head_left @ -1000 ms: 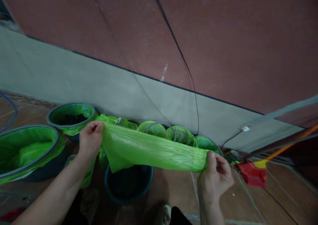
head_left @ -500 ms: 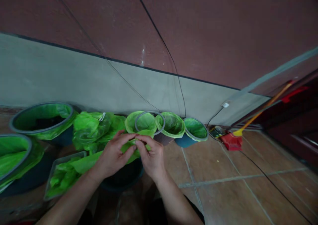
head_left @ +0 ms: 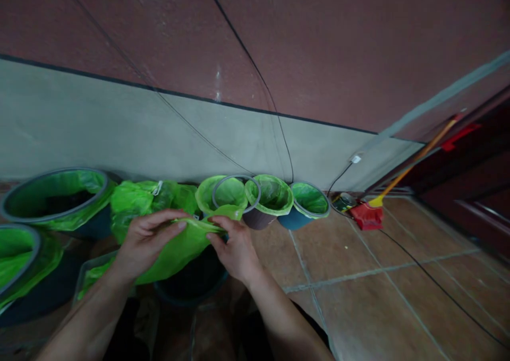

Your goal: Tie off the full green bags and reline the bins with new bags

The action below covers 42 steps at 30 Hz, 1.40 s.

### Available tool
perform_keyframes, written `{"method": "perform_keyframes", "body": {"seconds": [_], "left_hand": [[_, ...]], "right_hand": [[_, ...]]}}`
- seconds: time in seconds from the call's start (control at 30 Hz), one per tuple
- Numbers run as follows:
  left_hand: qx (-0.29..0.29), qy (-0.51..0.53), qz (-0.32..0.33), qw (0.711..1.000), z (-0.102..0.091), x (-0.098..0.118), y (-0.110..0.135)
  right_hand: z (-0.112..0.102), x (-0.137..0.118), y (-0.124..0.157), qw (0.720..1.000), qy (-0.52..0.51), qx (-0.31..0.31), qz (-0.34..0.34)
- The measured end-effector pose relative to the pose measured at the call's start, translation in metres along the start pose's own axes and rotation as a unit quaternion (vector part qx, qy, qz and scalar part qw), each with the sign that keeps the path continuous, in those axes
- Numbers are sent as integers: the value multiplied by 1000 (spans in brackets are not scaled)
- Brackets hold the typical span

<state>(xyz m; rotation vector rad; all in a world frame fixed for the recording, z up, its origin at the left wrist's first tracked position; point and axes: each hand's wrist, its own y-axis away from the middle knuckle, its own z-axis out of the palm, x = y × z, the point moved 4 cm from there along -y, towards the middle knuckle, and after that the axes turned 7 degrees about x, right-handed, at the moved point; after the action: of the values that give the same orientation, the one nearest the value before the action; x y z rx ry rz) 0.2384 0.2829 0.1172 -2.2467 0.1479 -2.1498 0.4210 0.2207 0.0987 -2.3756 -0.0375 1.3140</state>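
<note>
Bag of thin bright-green plastic (head_left: 179, 257) hangs between the two hands, just above a dark round bucket with a blue rim (head_left: 187, 296). Left hand (head_left: 148, 238) is half closed, and its fingers lie over the upper edge of the bag and pinch it. Right hand (head_left: 235, 252) is closed in a pinch on the same bag, with thumb and fingers together near the other end of this edge. To do this step well, I think the fingers should take the film softly and keep both hands at nearly one height, because such thin plastic can stretch or tear easily. Behind the hands lies a loose lump of green plastic bags (head_left: 135, 204), and beside it stands a row of small buckets lined with green plastic (head_left: 271, 196), against a low grey wall (head_left: 119, 127).
</note>
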Motion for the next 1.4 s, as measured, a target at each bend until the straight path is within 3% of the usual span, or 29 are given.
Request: {"method": "perform_keyframes", "body": {"seconds": [0.1,0.2,0.5,0.63,0.77,1.07,1.27,1.4], "left_hand": [[37,88,-40,995,-10,-2,-2],[61,152,-36,986,-15,-6,-5],[177,127,14,976,-30,-14,-18],[153,94,19,983,-37,-15,-22],[173,72,34,982,-45,-16,-23],[177,34,49,982,-44,-8,-24],[220,47,55,973,-51,-17,-32],[247,59,31,967,-57,-19,-35]], "right_hand": [[-2,-1,0,1000,26,11,-8],[-2,-3,0,999,39,12,-10],[3,3,1,998,51,-27,18],[6,9,2,997,53,-45,44],[4,10,1,997,20,-60,42],[2,16,6,995,-4,-95,17],[5,26,10,983,83,-139,87],[1,27,8,976,122,-151,98]]}}
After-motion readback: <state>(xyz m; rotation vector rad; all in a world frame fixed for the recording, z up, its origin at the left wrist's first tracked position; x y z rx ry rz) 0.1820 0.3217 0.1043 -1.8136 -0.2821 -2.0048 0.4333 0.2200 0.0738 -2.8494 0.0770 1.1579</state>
